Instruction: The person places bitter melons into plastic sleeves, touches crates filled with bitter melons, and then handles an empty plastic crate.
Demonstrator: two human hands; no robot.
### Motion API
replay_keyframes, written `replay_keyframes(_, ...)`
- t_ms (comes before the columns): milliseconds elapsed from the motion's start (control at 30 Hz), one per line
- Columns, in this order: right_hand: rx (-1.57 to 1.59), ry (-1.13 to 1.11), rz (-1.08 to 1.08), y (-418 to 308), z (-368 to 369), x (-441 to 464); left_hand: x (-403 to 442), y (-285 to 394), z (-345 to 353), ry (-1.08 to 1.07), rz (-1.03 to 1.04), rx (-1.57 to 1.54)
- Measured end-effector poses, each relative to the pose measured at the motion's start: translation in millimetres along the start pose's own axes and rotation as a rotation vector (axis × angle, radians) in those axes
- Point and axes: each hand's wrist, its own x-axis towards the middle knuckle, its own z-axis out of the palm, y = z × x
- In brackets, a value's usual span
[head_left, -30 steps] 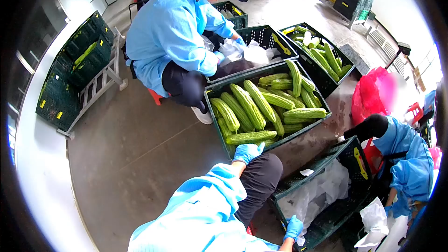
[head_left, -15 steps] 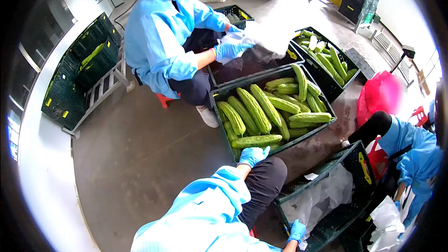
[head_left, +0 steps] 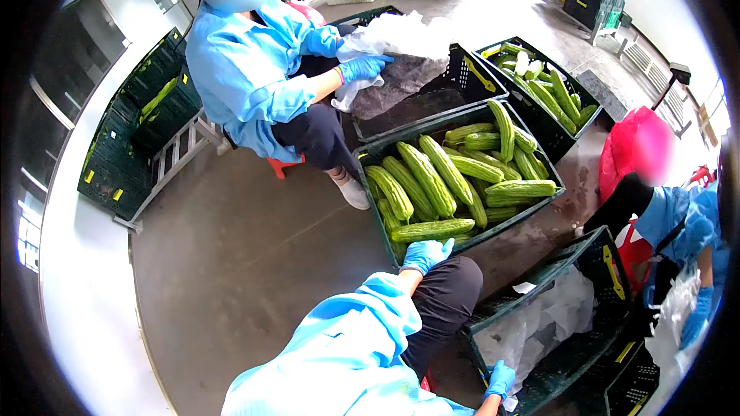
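My blue-gloved left hand (head_left: 426, 256) rests at the near rim of a dark green crate (head_left: 532, 212), just above my knee. Its thumb is spread to the right, and nothing shows in its grasp. That crate is full of ridged bitter melons (head_left: 426, 179); one lies crosswise right beyond my hand. Low on the right, my gloved right hand (head_left: 501, 380) is closed at the edge of white, translucent plastic film (head_left: 543, 323). The film lines a second green crate (head_left: 512, 293), which holds no melons that I can see.
A seated co-worker (head_left: 250, 69) holds plastic film (head_left: 401, 35) over an open crate (head_left: 432, 119). Another crate of bitter melons (head_left: 566, 100) stands behind. At right, a second co-worker (head_left: 678, 223) handles white film. Stacked crates (head_left: 116, 162) line the left wall.
The view has shifted slightly, and my hands keep nearly the same places. The co-worker ahead has drawn the film back toward the body, baring more of the crate beneath. The right co-worker's film is raised.
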Motion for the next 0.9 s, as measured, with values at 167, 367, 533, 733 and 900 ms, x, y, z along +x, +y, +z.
replay_keyframes(167,-0.053,0.057,-0.068,15,14,9,-1,3,-5,-0.062,0.003,0.013)
replay_keyframes(367,-0.515,0.231,-0.476,32,29,12,-6,1,-2,0.038,0.036,-0.043)
replay_keyframes(533,-0.628,0.271,-0.465,39,42,20,-7,3,-5,0.050,0.051,-0.011)
replay_keyframes(733,-0.510,0.235,-0.544,57,46,28,-4,1,1,0.021,0.024,0.002)
replay_keyframes(900,-0.438,0.160,-0.343,37,29,15,-8,4,-8,0.031,0.032,-0.012)
